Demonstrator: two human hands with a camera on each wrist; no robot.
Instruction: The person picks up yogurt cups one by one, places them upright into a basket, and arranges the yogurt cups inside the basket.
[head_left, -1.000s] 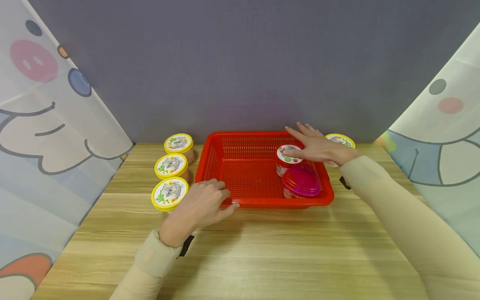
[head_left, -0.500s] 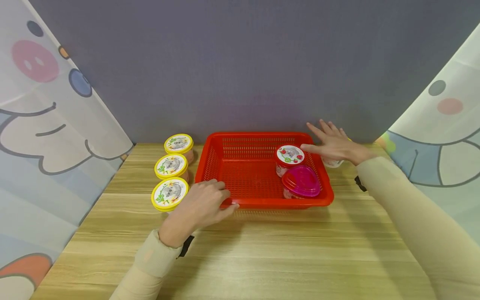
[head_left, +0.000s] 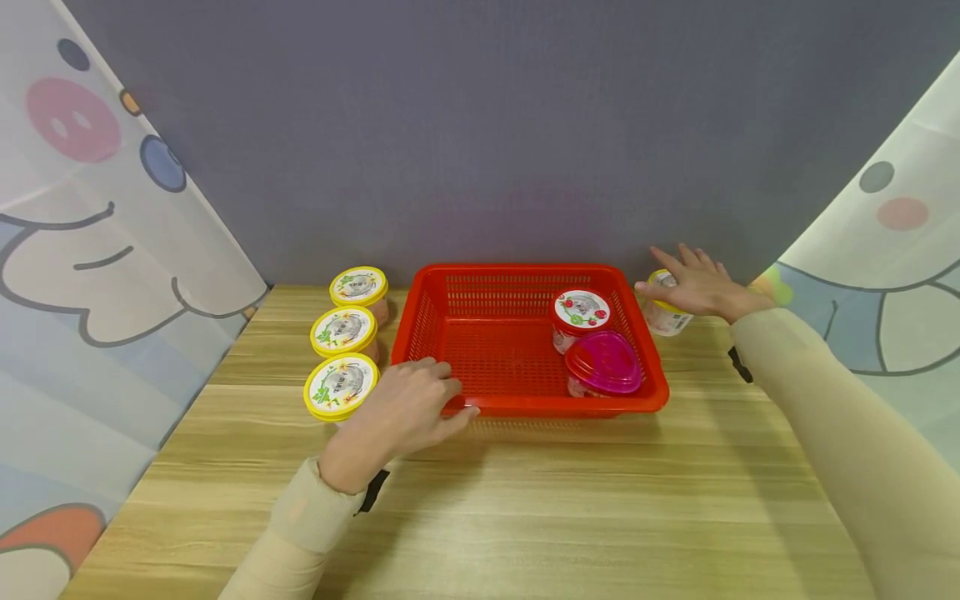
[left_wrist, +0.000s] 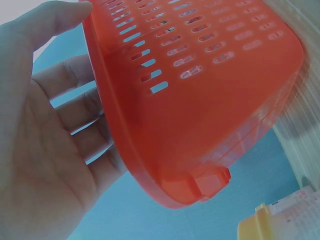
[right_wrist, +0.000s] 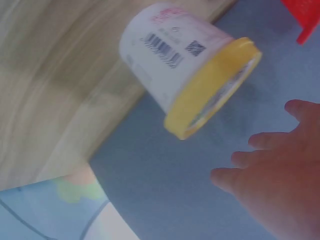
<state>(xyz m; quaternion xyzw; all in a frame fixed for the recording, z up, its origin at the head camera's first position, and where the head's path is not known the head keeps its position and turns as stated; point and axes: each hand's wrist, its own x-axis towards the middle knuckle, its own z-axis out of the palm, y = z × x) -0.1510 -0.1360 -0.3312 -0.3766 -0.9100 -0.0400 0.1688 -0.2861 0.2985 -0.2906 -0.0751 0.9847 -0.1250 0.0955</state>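
Note:
My left hand [head_left: 405,408] grips the front left rim of the red plastic basket [head_left: 487,407]. In the left wrist view its thumb lies at the basket's edge and the fingers pass behind the wall. Fingers spread, my right hand [head_left: 701,283] hovers over a yellow-lidded tub [head_left: 666,317] standing right of the basket. The right wrist view shows that tub [right_wrist: 172,55] with a barcode, apart from the fingers. Inside the basket, on its right side, sit a red-lidded round tub [head_left: 582,310] and a tub with a glossy magenta lid [head_left: 603,362].
Three yellow-lidded tubs [head_left: 343,329] stand in a row left of the basket on the wood-grain table [head_left: 562,517]. A grey wall [head_left: 487,150] rises directly behind, and cartoon-printed curtains [head_left: 885,275] hang at both sides.
My right hand has moved right, from above the red-lidded tub in the basket to over the yellow-lidded tub outside. My left hand and the basket have stayed in place.

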